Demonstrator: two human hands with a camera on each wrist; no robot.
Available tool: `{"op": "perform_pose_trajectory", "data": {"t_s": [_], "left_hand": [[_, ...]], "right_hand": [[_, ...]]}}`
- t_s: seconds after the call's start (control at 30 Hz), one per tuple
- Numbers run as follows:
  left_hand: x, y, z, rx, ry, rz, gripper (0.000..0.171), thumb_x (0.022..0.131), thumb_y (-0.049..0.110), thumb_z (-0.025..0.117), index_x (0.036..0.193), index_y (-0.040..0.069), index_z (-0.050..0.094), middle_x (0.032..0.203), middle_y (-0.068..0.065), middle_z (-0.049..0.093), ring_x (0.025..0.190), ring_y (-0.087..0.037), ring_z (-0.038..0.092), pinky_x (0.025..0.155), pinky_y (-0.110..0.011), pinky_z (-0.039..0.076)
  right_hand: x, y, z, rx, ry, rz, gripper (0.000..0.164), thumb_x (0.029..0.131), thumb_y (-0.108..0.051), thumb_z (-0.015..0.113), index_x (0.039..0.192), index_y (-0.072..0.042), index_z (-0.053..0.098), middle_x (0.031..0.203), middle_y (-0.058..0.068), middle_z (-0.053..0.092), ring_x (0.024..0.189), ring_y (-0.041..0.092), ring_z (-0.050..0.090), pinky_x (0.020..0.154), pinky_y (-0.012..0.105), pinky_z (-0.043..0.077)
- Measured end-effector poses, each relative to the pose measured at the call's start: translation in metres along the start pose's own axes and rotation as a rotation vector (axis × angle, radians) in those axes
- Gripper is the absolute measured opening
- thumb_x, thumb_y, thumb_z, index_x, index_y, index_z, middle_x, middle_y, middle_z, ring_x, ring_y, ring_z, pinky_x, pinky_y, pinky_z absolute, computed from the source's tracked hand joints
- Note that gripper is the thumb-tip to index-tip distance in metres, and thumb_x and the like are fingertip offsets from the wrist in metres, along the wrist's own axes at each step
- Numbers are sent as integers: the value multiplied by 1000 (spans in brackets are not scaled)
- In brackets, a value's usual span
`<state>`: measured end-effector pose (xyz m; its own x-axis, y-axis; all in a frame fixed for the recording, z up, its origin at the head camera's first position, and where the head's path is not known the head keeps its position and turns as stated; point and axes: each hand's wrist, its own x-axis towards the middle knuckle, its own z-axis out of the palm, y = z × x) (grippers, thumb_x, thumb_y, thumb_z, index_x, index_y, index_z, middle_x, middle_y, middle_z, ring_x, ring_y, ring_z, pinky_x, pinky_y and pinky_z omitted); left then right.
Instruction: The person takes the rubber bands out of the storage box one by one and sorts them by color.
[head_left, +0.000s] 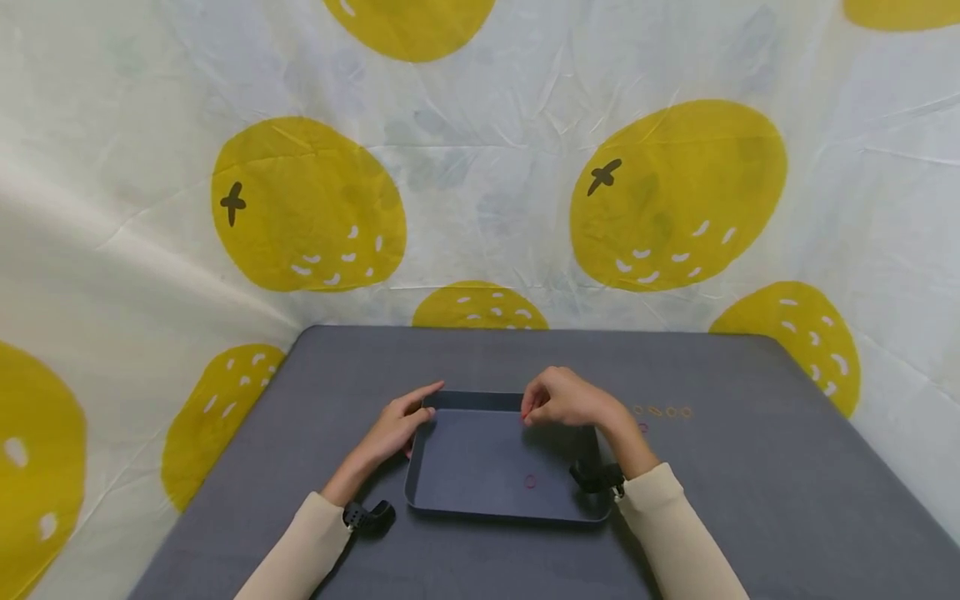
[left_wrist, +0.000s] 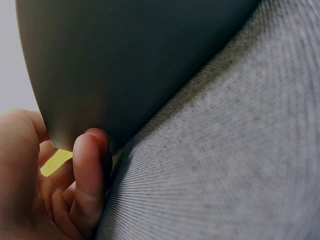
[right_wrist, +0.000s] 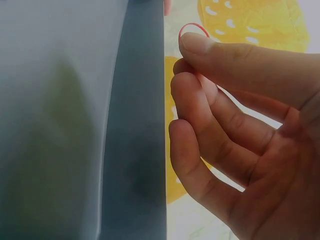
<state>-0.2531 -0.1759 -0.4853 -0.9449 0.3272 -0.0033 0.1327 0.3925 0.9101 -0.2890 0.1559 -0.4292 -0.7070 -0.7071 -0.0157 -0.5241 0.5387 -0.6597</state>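
A shallow dark grey tray (head_left: 472,458) lies on the table in front of me. My left hand (head_left: 393,429) grips its left wall near the far corner, thumb at the rim; in the left wrist view, curled fingers (left_wrist: 89,175) press the outside of the wall. Above the far right part of the tray, my right hand (head_left: 566,398) pinches a thin red rubber band (right_wrist: 193,23) between thumb and fingertips, its loop standing out past the thumb. Another reddish rubber band (head_left: 530,477) lies on the tray floor, toward the near side.
Right of the tray, several orange rubber bands (head_left: 671,412) lie in a row on the grey table (head_left: 750,500), with a pink one (head_left: 642,427) just in front, close by the right forearm. A white cloth (head_left: 487,192) with yellow fruit prints hangs behind the table.
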Motion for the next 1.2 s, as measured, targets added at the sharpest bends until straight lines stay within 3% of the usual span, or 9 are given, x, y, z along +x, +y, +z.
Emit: {"op": "perform_pose_trajectory", "data": {"t_s": [0.2,0.6,0.83,1.0,1.07,1.2], "left_hand": [[-1,0,-1,-4,5,-6,53,107,14,55,159,16,44,98,-29,64,40,-16,49,45,-41,54],[0,-2,1,1,8,6,53,107,14,55,159,17,45,84,-25,57,41,-17,49,45,-43,55],[1,-1,4,6,32,9,52,106,14,56,157,19,47,104,-28,67,39,-18,50,44,-43,55],[0,-1,4,9,32,8,52,106,13,56,157,19,48,86,-25,60,39,-16,49,44,-42,55],[5,-12,4,10,31,9,52,107,14,55,158,20,46,84,-23,59,39,-17,48,43,-42,54],[15,-37,5,19,45,15,52,107,22,56,158,27,46,91,-20,64,38,-18,47,42,-40,53]], "right_hand": [[0,-2,-2,2,0,2,4,91,-12,79,88,-8,79,84,0,77,74,11,70,68,25,56],[-6,-9,-7,-23,16,-5,5,91,-10,77,87,-10,79,83,1,77,74,8,68,68,25,55],[-11,-11,-11,-26,34,8,6,93,-12,76,88,-12,79,87,6,78,76,15,70,69,27,55],[-19,-12,-14,7,56,-1,6,94,-10,74,90,-9,79,91,12,78,81,29,73,68,27,55],[-24,-10,-15,22,69,4,7,95,-10,74,90,-10,78,90,11,78,83,33,72,69,28,55],[-37,-5,-21,26,102,29,6,94,-12,75,89,-13,78,89,3,77,80,23,70,70,29,55]]}}
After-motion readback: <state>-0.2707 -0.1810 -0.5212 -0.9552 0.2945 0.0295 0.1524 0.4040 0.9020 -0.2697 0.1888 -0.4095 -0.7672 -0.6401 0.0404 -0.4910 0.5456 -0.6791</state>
